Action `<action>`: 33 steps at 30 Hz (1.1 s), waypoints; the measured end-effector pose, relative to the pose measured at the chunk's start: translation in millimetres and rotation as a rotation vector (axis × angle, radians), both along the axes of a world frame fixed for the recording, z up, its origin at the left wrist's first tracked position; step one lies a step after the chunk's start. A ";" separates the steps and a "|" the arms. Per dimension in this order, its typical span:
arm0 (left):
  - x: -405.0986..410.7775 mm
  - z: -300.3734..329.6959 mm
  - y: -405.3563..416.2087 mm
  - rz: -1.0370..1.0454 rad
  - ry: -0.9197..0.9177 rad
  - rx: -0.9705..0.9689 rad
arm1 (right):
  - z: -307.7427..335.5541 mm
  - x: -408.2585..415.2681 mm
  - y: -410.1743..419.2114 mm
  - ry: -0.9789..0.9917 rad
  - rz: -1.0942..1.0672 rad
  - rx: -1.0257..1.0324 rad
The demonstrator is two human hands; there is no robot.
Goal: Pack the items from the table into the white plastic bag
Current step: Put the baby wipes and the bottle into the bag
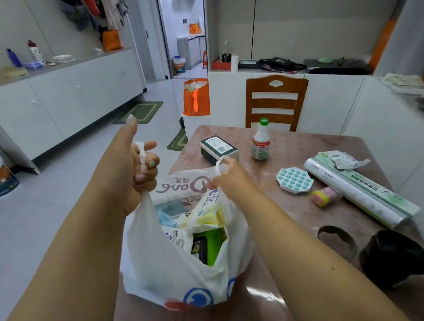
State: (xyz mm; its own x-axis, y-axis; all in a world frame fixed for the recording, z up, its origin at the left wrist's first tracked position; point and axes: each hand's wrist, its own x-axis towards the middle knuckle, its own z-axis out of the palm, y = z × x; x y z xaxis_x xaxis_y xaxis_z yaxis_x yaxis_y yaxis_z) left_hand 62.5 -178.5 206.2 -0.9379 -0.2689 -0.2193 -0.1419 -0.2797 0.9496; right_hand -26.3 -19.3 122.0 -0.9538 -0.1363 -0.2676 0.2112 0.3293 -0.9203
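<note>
The white plastic bag [166, 268] stands nearest, at the near left corner of the counter [304, 150], its mouth held wide between both hands. The left hand [134, 166] grips one handle loop with its fingers curled round the twisted plastic and its thumb pointing up; the right hand [226, 177] pinches the other handle, which arches white above its fingers. Inside the bag lie a green packet [216, 244] with a dark face, a pack of baby wipes [175, 237] and other soft packs in yellow and pale blue. On the counter beyond the bag are a dark box [217, 147], a bottle with a green cap [261, 140], a teal-dotted white tray [294, 179], a pink and yellow roll [325, 195], a long roll of film in a green sleeve [361, 192], a metal ring [337, 240] and a black pot [395, 258]. A wooden chair [275, 102] stands at the far side.
</note>
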 end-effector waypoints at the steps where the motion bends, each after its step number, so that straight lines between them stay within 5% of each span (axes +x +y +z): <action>1: -4.3 3.6 1.0 -0.008 0.003 -0.007 | 10.8 -4.1 7.4 -0.059 -0.067 -0.312; 4: -16.8 24.6 -0.8 -0.040 0.033 -0.013 | 48.9 -12.7 50.8 0.004 -0.282 -0.800; 11: -42.9 86.1 -24.7 -0.212 0.130 0.041 | 127.5 3.5 95.4 0.299 -0.122 -1.003; 19: -81.1 7.3 11.6 -0.298 -0.223 -0.167 | 48.7 -12.8 117.5 0.008 -0.363 -0.210; 22: -83.5 14.5 26.1 -0.198 -0.190 -0.283 | 48.1 -8.2 126.0 0.041 -0.345 -0.005; 26: -105.3 29.8 29.1 -0.097 -0.180 -0.680 | 59.3 -22.5 140.6 0.230 -0.409 0.391; 33: -188.5 41.9 41.3 -0.275 -0.126 -0.749 | 77.5 -92.7 166.7 0.193 -0.436 0.231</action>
State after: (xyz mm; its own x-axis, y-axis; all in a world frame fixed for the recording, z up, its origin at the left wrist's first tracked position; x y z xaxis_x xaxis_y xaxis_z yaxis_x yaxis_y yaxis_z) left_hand -126.1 -137.2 248.1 -0.9720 -0.1499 -0.1808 -0.2317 0.4850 0.8433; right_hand -119.0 147.4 199.5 -0.9437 0.3258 -0.0581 0.2080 0.4473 -0.8699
